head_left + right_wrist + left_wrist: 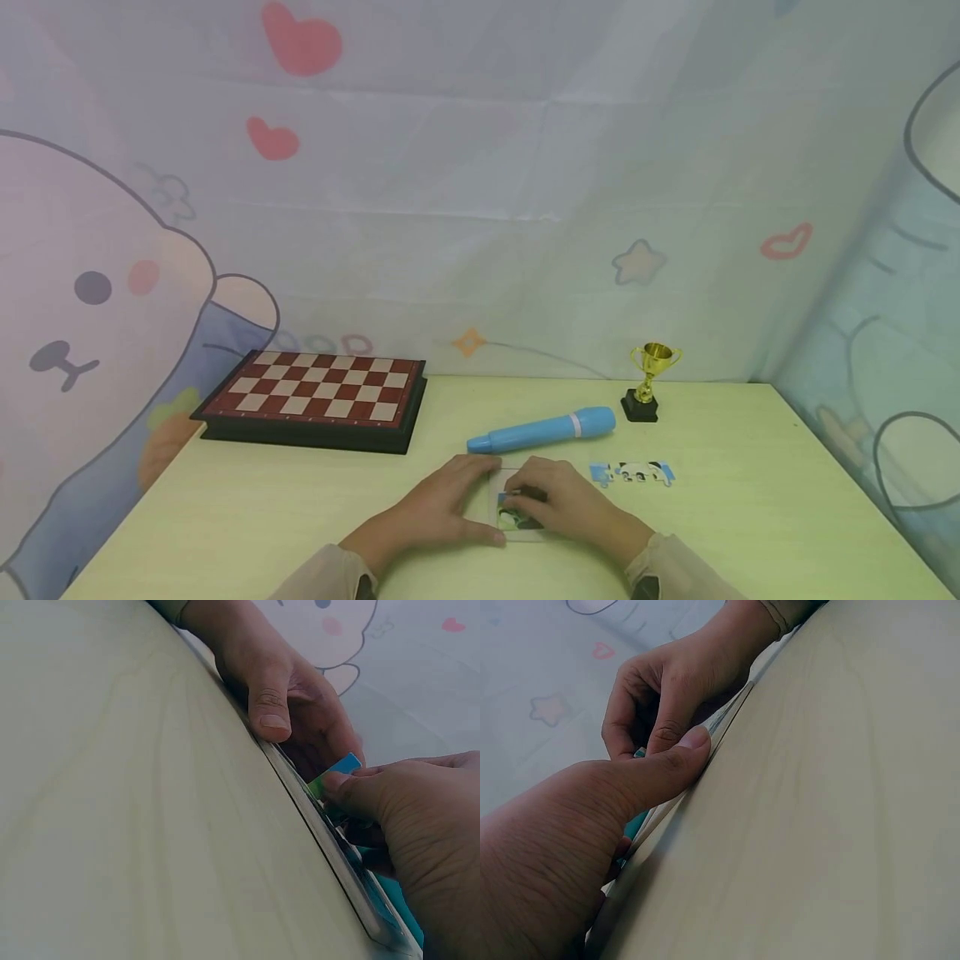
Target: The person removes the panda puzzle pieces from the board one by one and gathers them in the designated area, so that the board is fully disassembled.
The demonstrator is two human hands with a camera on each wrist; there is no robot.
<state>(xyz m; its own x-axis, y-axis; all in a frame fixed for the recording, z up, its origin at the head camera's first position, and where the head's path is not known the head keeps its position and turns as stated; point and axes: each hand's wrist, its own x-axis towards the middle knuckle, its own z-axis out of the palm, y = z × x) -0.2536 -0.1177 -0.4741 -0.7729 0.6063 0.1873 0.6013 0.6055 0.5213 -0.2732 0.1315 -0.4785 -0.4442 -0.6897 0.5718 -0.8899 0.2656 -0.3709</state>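
In the head view, a small pale puzzle tray [492, 505] lies flat on the table, with green and dark picture pieces inside. My left hand [438, 504] spans the tray's left side, thumb at the near corner and fingers at the far corner, both fairly straight. Over the tray, my right hand [566, 500] pinches a puzzle piece [346, 766] between thumb and fingers. That piece is blue and green and stands tilted above the tray in the right wrist view. My right hand hides much of the tray's right part.
Loose puzzle pieces [647, 473] with a panda picture lie to the right of the tray. Behind it rests a blue toy microphone-shaped stick [536, 433]. A gold trophy [651, 379] on a black base stands at back right. A checkered board box [315, 396] sits at back left.
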